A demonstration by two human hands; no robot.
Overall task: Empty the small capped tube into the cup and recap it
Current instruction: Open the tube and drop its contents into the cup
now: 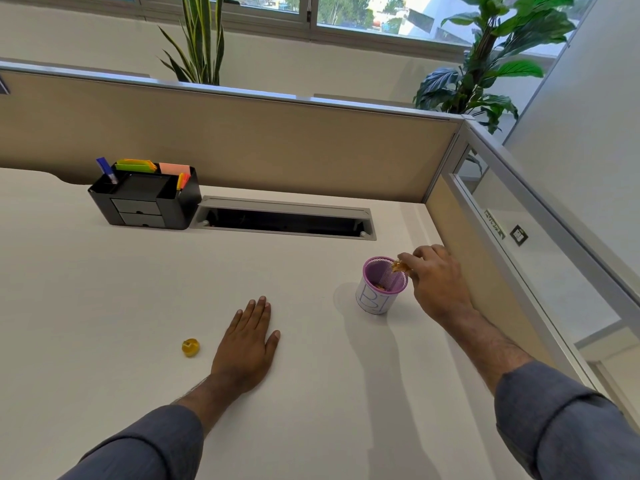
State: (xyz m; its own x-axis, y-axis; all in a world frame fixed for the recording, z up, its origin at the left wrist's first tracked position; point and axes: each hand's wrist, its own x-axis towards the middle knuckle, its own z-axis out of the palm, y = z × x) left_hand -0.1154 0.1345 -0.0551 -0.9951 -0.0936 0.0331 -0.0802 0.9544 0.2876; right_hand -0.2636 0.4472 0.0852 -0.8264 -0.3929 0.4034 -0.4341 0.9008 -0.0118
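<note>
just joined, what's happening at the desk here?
A person is emptying a small tube into the purple mesh cup. The right hand holds the tube tipped over the cup's rim, and some small pieces already lie in the bottom of the cup. The left hand rests flat and empty on the desk. The yellow cap lies on the desk beside the left hand, apart from it, so recapping has not been done.

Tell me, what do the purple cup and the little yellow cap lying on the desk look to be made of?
The cup looks like purple wire mesh, probably painted metal: fine holes show on its inner wall, and a white paper label wraps the outside. The yellow cap seems translucent glossy plastic, as light glows through it, though it is too small to be sure.
</note>
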